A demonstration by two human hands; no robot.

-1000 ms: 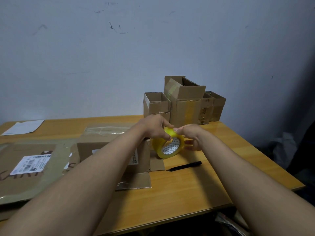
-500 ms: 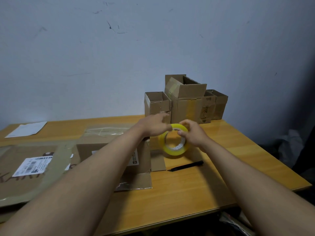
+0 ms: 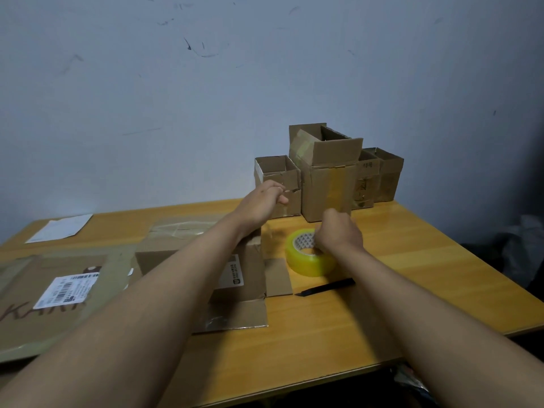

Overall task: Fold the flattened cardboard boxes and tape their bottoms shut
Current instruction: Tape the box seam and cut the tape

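Note:
A yellow tape roll (image 3: 309, 260) lies tilted on the wooden table (image 3: 412, 275), beside a brown cardboard box (image 3: 235, 272) with its flaps spread out. My right hand (image 3: 338, 235) grips the roll at its far edge, fingers curled into the core. My left hand (image 3: 265, 198) is raised above the box's far corner and pinches the free end of the clear tape, which stretches faintly back toward the roll. My left forearm hides most of the box's top.
Flattened cardboard (image 3: 44, 293) with a white shipping label covers the table's left side. Several assembled open boxes (image 3: 323, 184) stand against the wall. A black pen-like tool (image 3: 326, 287) lies just in front of the roll. A white paper (image 3: 60, 228) lies far left.
The roll went from upright in the air between both hands down to the table. My left hand moved up and left, away from the roll, drawing tape out.

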